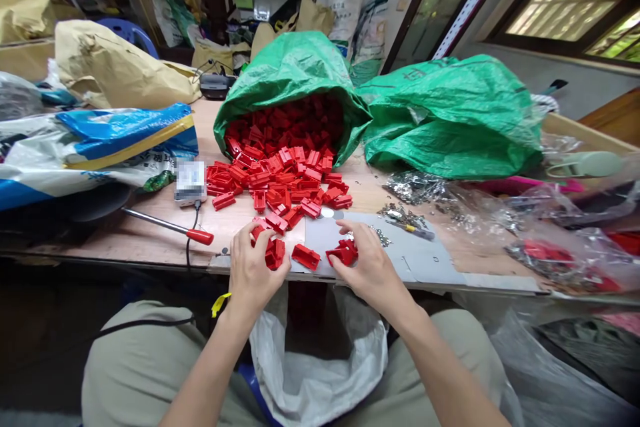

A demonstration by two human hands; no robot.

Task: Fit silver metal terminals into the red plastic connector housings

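Note:
My left hand (254, 265) is at the table's front edge, its thumb and fingers curled round a small red plastic housing (275, 253). Across from it, my right hand (369, 259) pinches another red housing (344, 252) between thumb and fingers, over a grey sheet (415, 260). One more red housing (306, 257) lies on its own between the two hands. Just beyond them spreads a loose heap of the same red parts (283, 180), spilling from the mouth of a green woven sack (295, 67). The fingers partly hide both held pieces.
Small metal pieces (400, 213) and a yellow-handled tool (411, 229) lie to the right, near clear plastic bags (555, 253). A red-tipped lever (200, 236) sticks out at left. A second green sack (450, 120) lies at back right. Between my knees hangs an open white sack (320, 380).

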